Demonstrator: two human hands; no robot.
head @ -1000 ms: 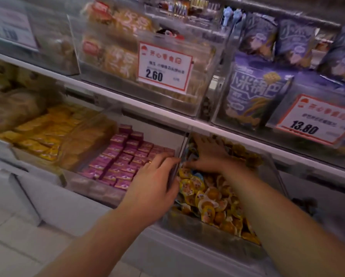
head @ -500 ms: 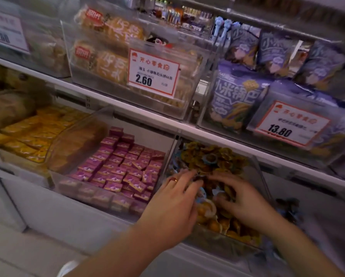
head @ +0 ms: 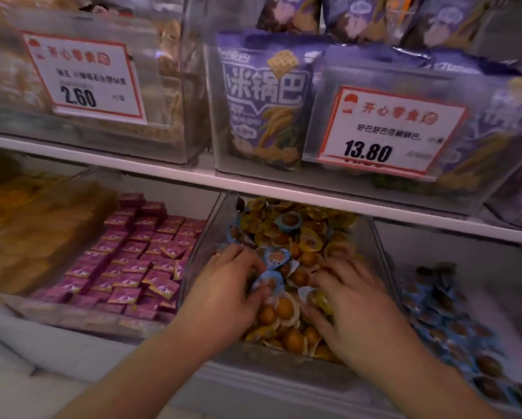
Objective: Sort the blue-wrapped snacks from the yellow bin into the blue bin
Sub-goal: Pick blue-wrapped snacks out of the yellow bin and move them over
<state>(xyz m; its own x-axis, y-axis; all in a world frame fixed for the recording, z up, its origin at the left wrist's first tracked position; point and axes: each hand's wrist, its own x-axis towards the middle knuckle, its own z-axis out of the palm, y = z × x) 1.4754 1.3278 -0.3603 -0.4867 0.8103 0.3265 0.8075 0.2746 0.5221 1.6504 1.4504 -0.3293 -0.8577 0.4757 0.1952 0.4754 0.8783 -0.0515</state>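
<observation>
**Both hands down in the yellow bin**

Your left hand is in the clear bin of yellow-wrapped snacks, on the lower shelf under the white shelf edge. Its fingers are curled around a blue-wrapped snack, which shows just past the fingertips. A second blue-wrapped snack lies just above it on the pile, and a third sits farther back among the yellow wrappers.

Your right hand rests palm down on the same pile, fingers spread and bent into the snacks. The frame is blurred there, so you cannot tell whether it holds anything.

The bin of blue-wrapped snacks stands just beside the yellow one on your right, with its contents heaped along the near side.

To your left, the neighbouring bin holds rows of pink square packets, and beyond that is a bin of orange packets.

On the shelf above, purple bags stand behind a price tag reading 13.80. Another tag reading 2.60 hangs on the bin to its left.
</observation>
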